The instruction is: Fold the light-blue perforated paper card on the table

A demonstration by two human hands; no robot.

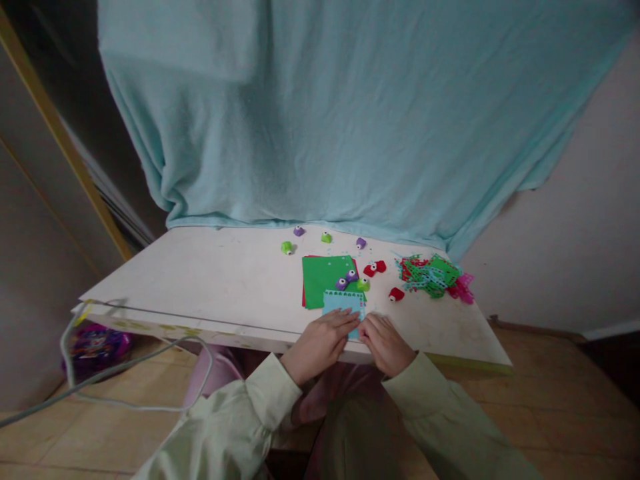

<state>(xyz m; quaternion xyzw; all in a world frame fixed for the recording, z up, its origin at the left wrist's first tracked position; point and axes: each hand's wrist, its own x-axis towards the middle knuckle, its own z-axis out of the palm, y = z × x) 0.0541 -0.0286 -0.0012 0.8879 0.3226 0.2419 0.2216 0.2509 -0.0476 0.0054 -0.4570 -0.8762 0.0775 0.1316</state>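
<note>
Your light blue paper square (342,304) lies flat at the near edge of the counter (210,280), its far edge cut into small scallops. Both your hands are on its near side: your left hand (318,345) lies over the lower left part with fingers spread flat, and your right hand (386,344) presses at the lower right corner with fingertips curled down. Neither grip is closed round the sheet; the fingers press and pinch at its near edge, though whether the right fingertips actually nip the paper cannot be told from here.

At 12 o'clock from the blue square, touching or overlapped by it, lies a green paper sheet (325,280) with a red sheet showing just under its left edge. On the green sheet's near right corner sit two purple craft punches (346,279) and a green one (363,285). Red punches (375,268) lie at 1 o'clock, another red punch (396,294) at 3 o'clock, and a heap of punched paper trimmings (434,276) further out at 2 o'clock. More small punches (287,248) line the far edge, below a hanging teal blanket (350,120).

By the look of it, you are folding or creasing the near edge. A next move would call for holding the sheet steady with the left hand while the right works the corner.
</note>
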